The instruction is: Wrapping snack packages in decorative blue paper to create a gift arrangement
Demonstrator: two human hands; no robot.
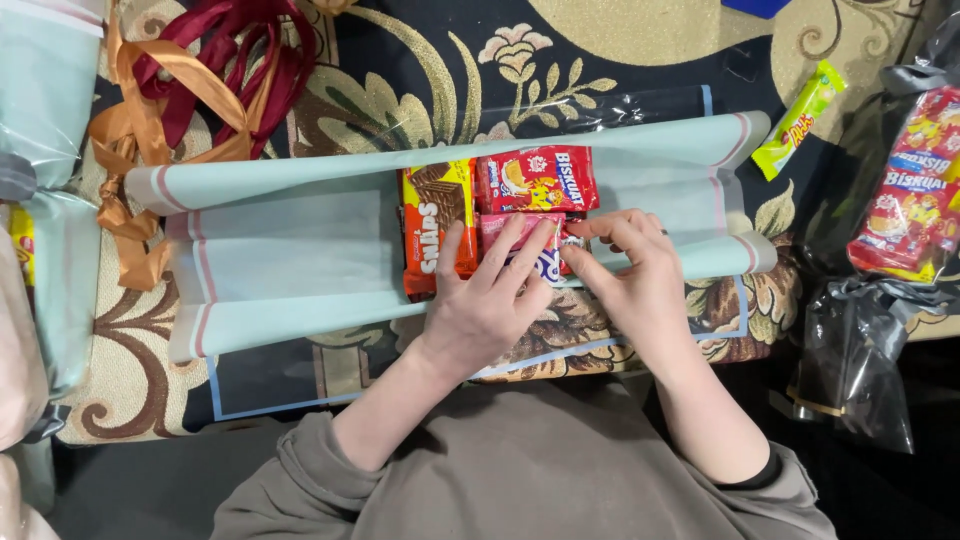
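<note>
A pale green wrapping sheet [290, 250] with curled edges lies on a patterned rug. On it sit an orange chocolate-bar packet [428, 215], a red biscuit packet [536, 180] and a pink snack packet [520, 240]. My left hand [485, 300] rests with its fingers spread over the pink packet and the orange one's lower edge. My right hand [630, 275] touches the pink packet's right end with its fingertips. Neither hand lifts anything.
Orange and dark red ribbons [190, 90] are piled at the upper left. A green snack packet [798, 120] lies at the right, beside a clear bag of red biscuit packets [910, 190]. Folded pale paper [45, 90] lies at the left edge.
</note>
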